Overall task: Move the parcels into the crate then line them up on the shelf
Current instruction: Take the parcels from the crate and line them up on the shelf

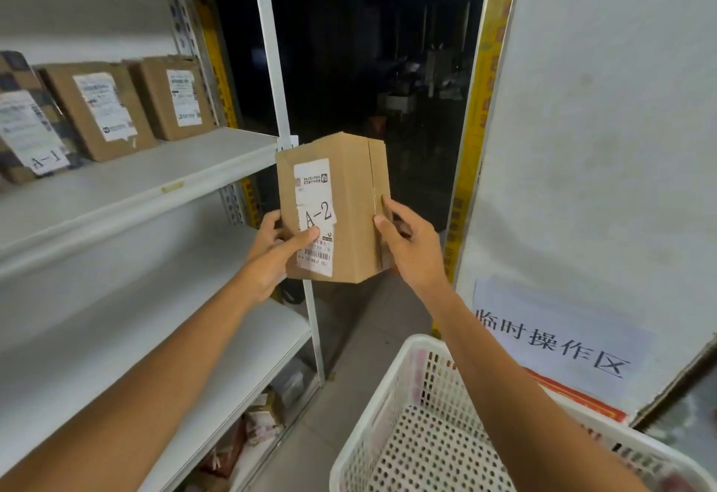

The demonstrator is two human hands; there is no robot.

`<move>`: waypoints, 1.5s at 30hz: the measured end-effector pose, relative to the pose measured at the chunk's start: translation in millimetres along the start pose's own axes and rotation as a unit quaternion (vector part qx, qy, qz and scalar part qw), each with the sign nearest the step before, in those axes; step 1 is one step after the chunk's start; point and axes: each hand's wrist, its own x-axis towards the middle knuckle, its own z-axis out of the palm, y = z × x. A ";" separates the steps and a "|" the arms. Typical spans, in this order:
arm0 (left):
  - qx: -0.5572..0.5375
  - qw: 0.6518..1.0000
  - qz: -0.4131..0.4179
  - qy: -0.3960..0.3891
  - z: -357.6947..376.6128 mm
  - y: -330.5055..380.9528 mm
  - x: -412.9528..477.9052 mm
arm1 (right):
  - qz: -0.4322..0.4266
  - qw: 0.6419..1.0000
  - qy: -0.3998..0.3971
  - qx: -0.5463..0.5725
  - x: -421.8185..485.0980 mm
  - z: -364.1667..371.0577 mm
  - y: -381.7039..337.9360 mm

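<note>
We hold a brown cardboard parcel upright in the air between both hands, just in front of the white post at the right end of the shelf. Our left grip clasps its lower left edge, with the thumb laid across the white label marked A-2 and the fingers curled round behind. Our right grip pinches the right side, thumb on the front face beside the seam, fingers hidden behind the box. The parcel hangs clear of the shelf boards and well above the white perforated crate, which sits low at our right, under the right forearm. On the middle board, well to the left, three parcels stand in a row, leaning back: two brown boxes with white labels, close beside each other, and a dark patterned one marked A-1. A paper sign with printed characters hangs on the white wall at right.
</note>
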 end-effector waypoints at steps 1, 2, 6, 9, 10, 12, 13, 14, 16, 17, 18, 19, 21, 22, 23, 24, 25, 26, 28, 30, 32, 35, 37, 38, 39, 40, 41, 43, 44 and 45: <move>0.000 1.000 0.009 0.011 1.2 -1.1 -1.5 | 0.003 0.999 -0.033 0.010 -3.2 0.6 -0.6; 0.006 1.000 0.019 0.019 1.9 -2.4 -3.1 | 0.009 0.998 -0.067 0.016 -7.0 0.9 -2.8; 0.035 0.999 0.025 0.034 -2.1 -10.0 -13.2 | 0.041 0.987 -0.136 0.070 -12.0 3.5 4.7; 0.034 0.999 0.011 0.030 -12.3 -15.4 -25.7 | 0.070 0.981 -0.136 0.117 -13.6 4.1 11.3; 0.036 0.999 0.007 0.029 -16.3 -17.1 -29.8 | 0.080 0.978 -0.136 0.136 -14.5 5.2 12.6; 0.035 0.999 -0.002 0.031 -23.2 -20.0 -38.8 | 0.099 0.970 -0.142 0.169 -19.1 9.0 12.1; 0.028 0.999 -0.009 0.034 -26.3 -20.9 -43.3 | 0.108 0.966 -0.148 0.181 -22.6 12.2 10.7; 0.014 0.999 -0.019 0.038 -29.9 -21.8 -47.3 | 0.113 0.963 -0.155 0.190 -26.8 16.2 8.7; -0.024 0.998 -0.048 0.044 -40.7 -22.3 -54.4 | 0.119 0.956 -0.171 0.207 -34.7 24.4 1.8; -0.039 0.997 -0.061 0.039 -47.0 -20.1 -59.0 | 0.123 0.953 -0.179 0.211 -36.9 28.9 -2.5; -0.043 0.996 -0.067 0.034 -53.7 -17.2 -63.8 | 0.129 0.951 -0.185 0.212 -38.3 33.1 -8.0; -0.036 0.996 -0.071 0.030 -60.6 -13.7 -68.3 | 0.137 0.950 -0.186 0.209 -38.8 37.3 -14.8; -0.024 0.997 -0.068 0.042 -73.8 -7.3 -76.4 | 0.137 0.955 -0.187 0.184 -38.8 48.3 -26.4; -0.027 0.996 -0.060 0.057 -80.1 -3.1 -80.3 | 0.133 0.958 -0.193 0.165 -38.9 56.4 -30.9; -0.039 0.995 -0.054 0.074 -83.9 -0.6 -82.2 | 0.135 0.957 -0.205 0.152 -40.1 62.7 -34.5; -0.057 0.993 -0.047 0.091 -88.5 2.8 -84.2 | 0.145 0.952 -0.222 0.150 -42.0 71.3 -38.3; -0.079 0.990 -0.039 0.107 -92.4 5.9 -87.0 | 0.162 0.942 -0.246 0.162 -45.7 80.6 -42.8; -0.099 0.987 -0.028 0.121 -95.1 8.7 -90.0 | 0.177 0.929 -0.267 0.183 -49.8 90.7 -47.0; -0.120 0.983 -0.011 0.138 -99.5 13.4 -95.6 | 0.189 0.909 -0.286 0.235 -56.9 111.5 -59.4; -0.126 0.982 -0.004 0.142 -107.6 15.4 -101.3 | 0.182 0.899 -0.283 0.279 -63.0 133.0 -72.5; -0.130 0.981 0.004 0.141 -121.2 17.3 -108.5 | 0.168 0.896 -0.283 0.299 -68.8 153.2 -85.3; -0.159 0.978 0.013 0.133 -144.7 22.0 -121.9 | 0.161 0.888 -0.286 0.322 -78.2 178.3 -101.2; -0.170 0.976 0.018 0.136 -159.2 24.2 -131.7 | 0.155 0.884 -0.292 0.330 -84.2 192.9 -110.9; -0.171 0.975 0.021 0.139 -166.1 25.2 -136.4 | 0.150 0.882 -0.296 0.335 -87.0 200.2 -115.3; -0.171 0.975 0.024 0.142 -173.7 25.7 -140.9 | 0.144 0.879 -0.301 0.342 -90.2 207.0 -119.3; -0.170 0.975 0.027 0.143 -181.7 25.9 -145.3 | 0.140 0.875 -0.305 0.350 -93.3 213.8 -122.4; -0.167 0.975 0.034 0.145 -189.8 26.2 -149.4 | 0.137 0.871 -0.309 0.355 -96.7 220.3 -125.4; -0.157 0.974 0.049 0.157 -204.5 27.8 -157.4 | 0.136 0.868 -0.315 0.360 -103.8 233.5 -129.9; -0.154 0.973 0.053 0.163 -210.9 28.8 -161.1 | 0.135 0.867 -0.316 0.360 -107.5 239.6 -132.6; -0.152 0.973 0.056 0.166 -217.1 29.3 -164.0 | 0.135 0.868 -0.316 0.357 -110.6 245.9 -135.8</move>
